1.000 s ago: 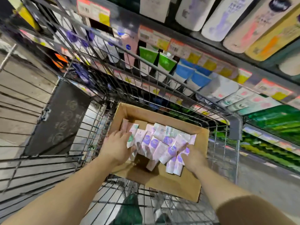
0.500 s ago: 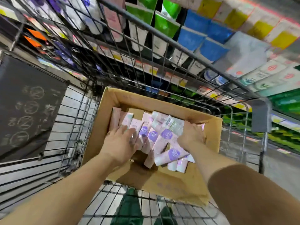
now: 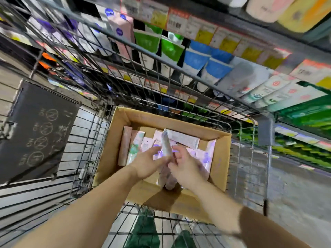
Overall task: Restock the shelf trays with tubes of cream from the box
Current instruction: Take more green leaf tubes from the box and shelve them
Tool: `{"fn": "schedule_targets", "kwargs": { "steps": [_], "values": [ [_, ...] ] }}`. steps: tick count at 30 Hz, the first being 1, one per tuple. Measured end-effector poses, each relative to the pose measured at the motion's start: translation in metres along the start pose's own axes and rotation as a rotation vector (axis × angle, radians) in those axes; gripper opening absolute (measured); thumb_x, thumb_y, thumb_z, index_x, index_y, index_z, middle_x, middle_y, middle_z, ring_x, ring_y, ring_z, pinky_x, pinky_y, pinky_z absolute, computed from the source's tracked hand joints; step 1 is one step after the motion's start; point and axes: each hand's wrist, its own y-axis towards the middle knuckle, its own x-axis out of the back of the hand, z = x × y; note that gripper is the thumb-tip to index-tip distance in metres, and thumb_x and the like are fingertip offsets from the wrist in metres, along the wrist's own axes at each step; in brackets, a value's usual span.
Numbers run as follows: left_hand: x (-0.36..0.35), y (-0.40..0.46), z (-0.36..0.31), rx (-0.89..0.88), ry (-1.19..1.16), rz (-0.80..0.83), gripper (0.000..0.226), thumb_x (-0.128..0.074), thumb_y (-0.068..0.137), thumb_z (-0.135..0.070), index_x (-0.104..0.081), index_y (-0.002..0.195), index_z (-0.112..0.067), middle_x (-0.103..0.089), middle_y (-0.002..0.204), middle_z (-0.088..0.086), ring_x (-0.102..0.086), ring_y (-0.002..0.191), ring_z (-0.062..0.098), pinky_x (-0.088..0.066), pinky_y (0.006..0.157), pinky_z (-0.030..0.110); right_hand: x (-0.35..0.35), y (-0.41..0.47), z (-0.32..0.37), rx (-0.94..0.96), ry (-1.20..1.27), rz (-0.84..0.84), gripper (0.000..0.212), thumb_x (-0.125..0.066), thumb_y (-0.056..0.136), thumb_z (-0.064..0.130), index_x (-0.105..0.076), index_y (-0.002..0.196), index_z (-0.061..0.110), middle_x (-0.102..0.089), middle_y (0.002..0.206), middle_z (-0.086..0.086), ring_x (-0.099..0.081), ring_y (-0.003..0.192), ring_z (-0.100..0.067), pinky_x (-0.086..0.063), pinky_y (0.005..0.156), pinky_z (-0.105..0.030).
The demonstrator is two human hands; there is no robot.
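Both hands meet above the box (image 3: 219,159) in the cart (image 3: 179,97): left hand (image 3: 146,164) and right hand (image 3: 186,168) each grip one pale tube (image 3: 166,145) (blurred), upright over the other tubes (image 3: 133,149).

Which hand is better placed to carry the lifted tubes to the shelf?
Probably right. The right hand sits on the shelf side, and the shelf trays lie up-right. Both it and the left hand touch the bundle of tubes.

The box (image 3: 219,163) is open on top, though cart wire (image 3: 161,59) (a close grid) bars the shelf tubes (image 3: 148,42) beyond.
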Motion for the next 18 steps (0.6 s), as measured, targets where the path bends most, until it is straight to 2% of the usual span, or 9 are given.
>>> {"fn": "schedule_targets", "kwargs": {
  "steps": [2, 4, 5, 7, 9, 11, 13, 16, 18],
  "values": [
    [0.000, -0.007, -0.007, -0.025, -0.165, 0.042, 0.019, -0.064, 0.090, -0.039, -0.064, 0.098, -0.021, -0.067, 0.088, -0.004, -0.061, 0.080, 0.008, -0.048, 0.071, 0.021, -0.013, -0.010, 0.006, -0.050, 0.146, 0.098, 0.048, -0.059, 0.080, 0.036, -0.041, 0.123, 0.047, -0.062, 0.119, 0.005, -0.062, 0.103, -0.021, -0.053, 0.088, -0.043],
    [0.002, -0.014, -0.008, -0.007, -0.320, 0.024, 0.012, -0.065, 0.091, -0.025, -0.061, 0.089, -0.014, -0.063, 0.066, -0.004, -0.053, 0.060, 0.007, -0.041, 0.054, 0.020, -0.019, -0.012, 0.004, -0.072, 0.249, 0.155, 0.050, -0.061, 0.083, 0.034, -0.045, 0.130, 0.039, -0.060, 0.123, 0.007, -0.062, 0.106, -0.018, -0.053, 0.093, -0.043],
    [0.004, -0.015, -0.004, 0.007, -0.335, -0.013, 0.014, -0.067, 0.090, -0.023, -0.060, 0.088, -0.012, -0.064, 0.063, -0.001, -0.052, 0.056, 0.004, -0.041, 0.052, 0.018, -0.018, -0.013, 0.003, -0.068, 0.279, 0.148, 0.047, -0.062, 0.087, 0.029, -0.048, 0.132, 0.033, -0.059, 0.123, 0.009, -0.059, 0.108, -0.015, -0.051, 0.097, -0.039],
    [0.006, -0.013, 0.004, 0.021, -0.338, -0.098, 0.026, -0.073, 0.085, -0.027, -0.061, 0.099, -0.008, -0.070, 0.082, 0.015, -0.059, 0.066, 0.008, -0.046, 0.059, 0.021, -0.013, -0.011, -0.008, -0.079, 0.288, 0.073, 0.039, -0.057, 0.094, 0.019, -0.052, 0.133, 0.025, -0.056, 0.122, 0.010, -0.054, 0.112, -0.009, -0.045, 0.099, -0.029],
    [0.011, -0.011, 0.013, 0.053, -0.290, -0.187, 0.033, -0.075, 0.082, -0.030, -0.063, 0.106, -0.011, -0.072, 0.096, 0.010, -0.064, 0.080, 0.014, -0.049, 0.065, 0.023, -0.008, -0.009, -0.024, -0.141, 0.195, -0.073, 0.034, -0.049, 0.097, 0.014, -0.054, 0.129, 0.021, -0.057, 0.124, 0.004, -0.053, 0.117, -0.015, -0.043, 0.098, -0.028],
    [0.017, -0.008, 0.023, 0.080, -0.249, -0.268, 0.028, -0.075, 0.082, -0.032, -0.064, 0.103, -0.016, -0.072, 0.096, 0.002, -0.066, 0.087, 0.015, -0.052, 0.071, 0.027, -0.008, -0.006, -0.046, -0.258, 0.051, -0.131, 0.034, -0.045, 0.095, 0.011, -0.056, 0.127, 0.018, -0.059, 0.127, -0.004, -0.055, 0.118, -0.023, -0.044, 0.096, -0.028],
    [0.023, -0.007, 0.035, 0.103, -0.237, -0.337, 0.022, -0.074, 0.083, -0.031, -0.063, 0.099, -0.021, -0.071, 0.094, -0.002, -0.067, 0.087, 0.017, -0.053, 0.070, 0.030, -0.013, -0.009, -0.064, -0.318, -0.041, -0.041, 0.036, -0.049, 0.092, 0.011, -0.057, 0.127, 0.018, -0.058, 0.130, -0.009, -0.056, 0.116, -0.026, -0.045, 0.094, -0.028],
    [0.029, -0.008, 0.051, 0.141, -0.252, -0.416, 0.025, -0.073, 0.084, -0.030, -0.062, 0.101, -0.016, -0.071, 0.091, 0.001, -0.068, 0.079, 0.019, -0.050, 0.051, 0.024, -0.027, -0.014, -0.077, -0.315, -0.176, 0.070, 0.032, -0.055, 0.090, 0.020, -0.060, 0.122, 0.021, -0.059, 0.127, -0.007, -0.057, 0.113, -0.026, -0.047, 0.092, -0.029],
    [0.032, -0.010, 0.060, 0.155, -0.238, -0.440, 0.022, -0.072, 0.085, -0.030, -0.065, 0.100, -0.016, -0.071, 0.091, 0.001, -0.068, 0.077, 0.018, -0.054, 0.056, 0.028, -0.036, -0.014, -0.078, -0.289, -0.240, 0.114, 0.028, -0.056, 0.090, 0.024, -0.060, 0.117, 0.019, -0.062, 0.122, -0.007, -0.057, 0.111, -0.026, -0.048, 0.092, -0.031]
  ]
}}
